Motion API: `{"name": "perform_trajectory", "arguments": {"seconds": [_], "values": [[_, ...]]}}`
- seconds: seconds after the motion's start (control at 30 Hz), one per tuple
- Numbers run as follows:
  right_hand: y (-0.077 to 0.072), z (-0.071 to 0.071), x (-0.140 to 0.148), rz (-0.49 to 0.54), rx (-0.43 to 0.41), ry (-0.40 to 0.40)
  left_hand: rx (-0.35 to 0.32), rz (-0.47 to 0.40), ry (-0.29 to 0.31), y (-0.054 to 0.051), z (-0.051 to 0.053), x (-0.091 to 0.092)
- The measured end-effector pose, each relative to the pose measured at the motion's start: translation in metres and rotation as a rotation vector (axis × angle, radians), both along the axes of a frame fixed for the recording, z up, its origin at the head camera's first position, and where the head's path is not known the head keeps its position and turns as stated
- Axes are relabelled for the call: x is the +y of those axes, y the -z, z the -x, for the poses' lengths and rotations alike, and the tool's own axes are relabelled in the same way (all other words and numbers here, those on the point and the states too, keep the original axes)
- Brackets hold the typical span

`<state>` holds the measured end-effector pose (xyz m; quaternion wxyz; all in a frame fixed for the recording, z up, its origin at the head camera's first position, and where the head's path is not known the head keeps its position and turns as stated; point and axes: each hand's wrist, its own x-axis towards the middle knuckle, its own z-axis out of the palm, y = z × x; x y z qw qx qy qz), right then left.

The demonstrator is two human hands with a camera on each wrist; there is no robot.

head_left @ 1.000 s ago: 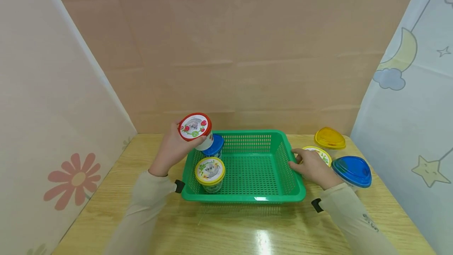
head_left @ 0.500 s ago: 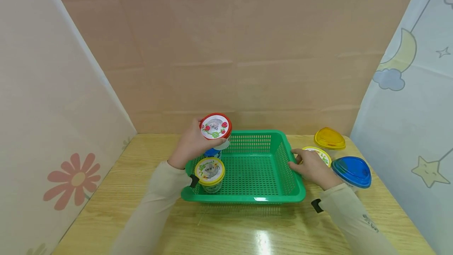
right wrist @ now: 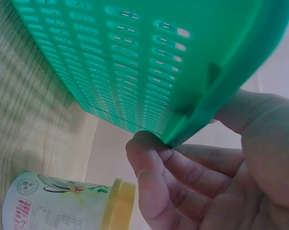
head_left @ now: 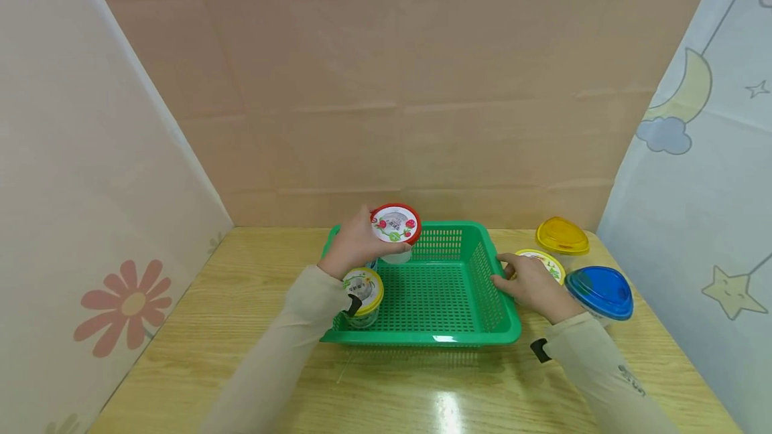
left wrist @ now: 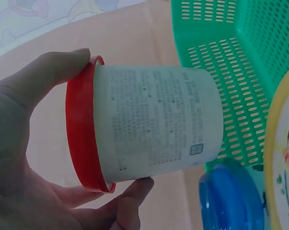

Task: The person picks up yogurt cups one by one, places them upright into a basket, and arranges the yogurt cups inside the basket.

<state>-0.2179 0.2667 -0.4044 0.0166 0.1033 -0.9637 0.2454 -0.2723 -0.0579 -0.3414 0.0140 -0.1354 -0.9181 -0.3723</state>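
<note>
My left hand (head_left: 350,245) curls round the red-lidded cup (head_left: 396,223), my thumb on one side of its lid and my fingers on the other, and I hold it lid up over the far left part of the green basket (head_left: 422,338); I cannot tell whether its base touches anything. My right hand (head_left: 531,284) pinches the basket's right rim between thumb and fingers. Inside the basket, at the near left corner, stands a cup with a yellow lid (head_left: 369,292), and behind it is a cup with a blue lid (left wrist: 230,196), which my left hand mostly hides in the head view. To the right of the basket, on the wooden table (head_left: 181,367), a vanilla cup (head_left: 545,264) with a yellow lid is partly covered by my right hand. Just beyond it sits the amber-lidded tub (head_left: 562,236), and nearer to me the blue-lidded tub (head_left: 600,292). A peach backdrop (head_left: 386,86) hangs behind the table.
</note>
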Motion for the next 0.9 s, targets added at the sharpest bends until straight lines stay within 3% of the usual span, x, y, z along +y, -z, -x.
{"name": "perform_trajectory", "arguments": {"seconds": [0.37, 0.73, 0.9], "values": [[-0.002, -0.001, -0.001, -0.005, -0.006, 0.008, -0.012, 0.172, -0.007, 0.023, 0.011, 0.016], [-0.003, -0.002, 0.000, -0.001, -0.009, 0.004, -0.024, 0.382, -0.012, 0.031, 0.014, 0.029], [-0.003, -0.002, -0.001, -0.007, -0.004, 0.006, -0.040, 0.434, -0.008, 0.035, 0.014, 0.033]]}}
